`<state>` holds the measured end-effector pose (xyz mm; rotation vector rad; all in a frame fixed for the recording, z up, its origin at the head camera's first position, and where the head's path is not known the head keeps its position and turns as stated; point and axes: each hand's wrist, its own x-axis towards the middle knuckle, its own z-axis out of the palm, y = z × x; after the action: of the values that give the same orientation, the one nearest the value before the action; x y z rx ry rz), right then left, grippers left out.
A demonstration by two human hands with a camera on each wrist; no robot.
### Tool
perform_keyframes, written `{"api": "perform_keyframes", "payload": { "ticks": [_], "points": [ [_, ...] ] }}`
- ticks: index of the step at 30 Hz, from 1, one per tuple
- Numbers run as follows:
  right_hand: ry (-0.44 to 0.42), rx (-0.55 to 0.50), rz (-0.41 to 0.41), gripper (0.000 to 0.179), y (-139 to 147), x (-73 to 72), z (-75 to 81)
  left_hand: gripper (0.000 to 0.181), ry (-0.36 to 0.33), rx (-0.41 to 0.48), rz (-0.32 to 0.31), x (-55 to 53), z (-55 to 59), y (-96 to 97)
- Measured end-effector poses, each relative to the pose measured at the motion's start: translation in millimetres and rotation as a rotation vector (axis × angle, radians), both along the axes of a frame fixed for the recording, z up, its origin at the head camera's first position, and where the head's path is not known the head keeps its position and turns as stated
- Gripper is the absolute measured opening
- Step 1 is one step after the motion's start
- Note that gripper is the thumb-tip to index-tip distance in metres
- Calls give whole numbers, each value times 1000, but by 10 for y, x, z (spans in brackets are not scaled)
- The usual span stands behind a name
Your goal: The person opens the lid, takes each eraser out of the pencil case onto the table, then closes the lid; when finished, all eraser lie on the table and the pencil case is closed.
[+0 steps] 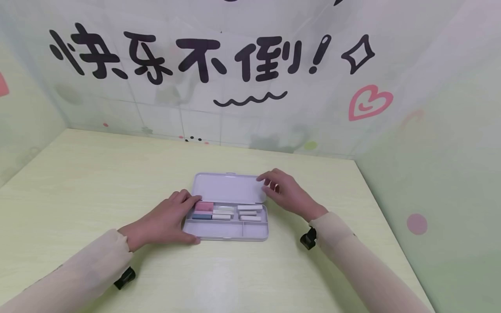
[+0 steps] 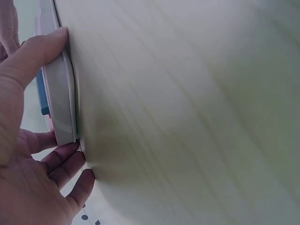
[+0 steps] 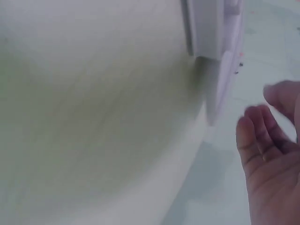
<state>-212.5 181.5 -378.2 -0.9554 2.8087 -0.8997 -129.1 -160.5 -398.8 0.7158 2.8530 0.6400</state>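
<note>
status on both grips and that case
Left grip holds case by left end; right grip empty, near lid; case open, pieces inside; no obstruction seen.

“快乐不倒!” [image 1: 201, 61] on seemingly cloth backdrop [image 1: 250, 124]

Booth-like nook, exact type unclear: table [image 1: 219, 278] w/ printed backdrop [image 1: 242, 121] along back edge, blk lettering [image 1: 202, 65], pale side panels [image 1: 442, 174] rising at L & R edges.

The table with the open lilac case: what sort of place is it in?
Probably a small indoor booth: a wood-grain table, a backdrop printed with Chinese characters, and pale side walls left and right.
</note>
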Motion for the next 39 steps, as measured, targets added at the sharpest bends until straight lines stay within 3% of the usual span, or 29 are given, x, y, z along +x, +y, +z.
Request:
{"api": "perform_keyframes", "payload": {
  "ticks": [4, 8, 18, 31, 39],
  "points": [
    [-37, 123, 207, 27, -71, 144, 137, 105, -5, 0, 4, 7, 18, 12],
    [-59, 254, 297, 34, -156, 279, 212, 105, -3, 2, 4, 10, 14, 17],
    [48, 426, 371, 42, -273, 401, 248, 105, 1, 3, 6, 13, 4, 15],
    [-29, 522, 349, 53, -387, 388, 293, 105, -8, 10, 14, 24, 7, 20],
    [84, 576, 380, 49, -397, 406, 303, 104, -1, 13, 17, 26, -2, 20]
  ]
}}
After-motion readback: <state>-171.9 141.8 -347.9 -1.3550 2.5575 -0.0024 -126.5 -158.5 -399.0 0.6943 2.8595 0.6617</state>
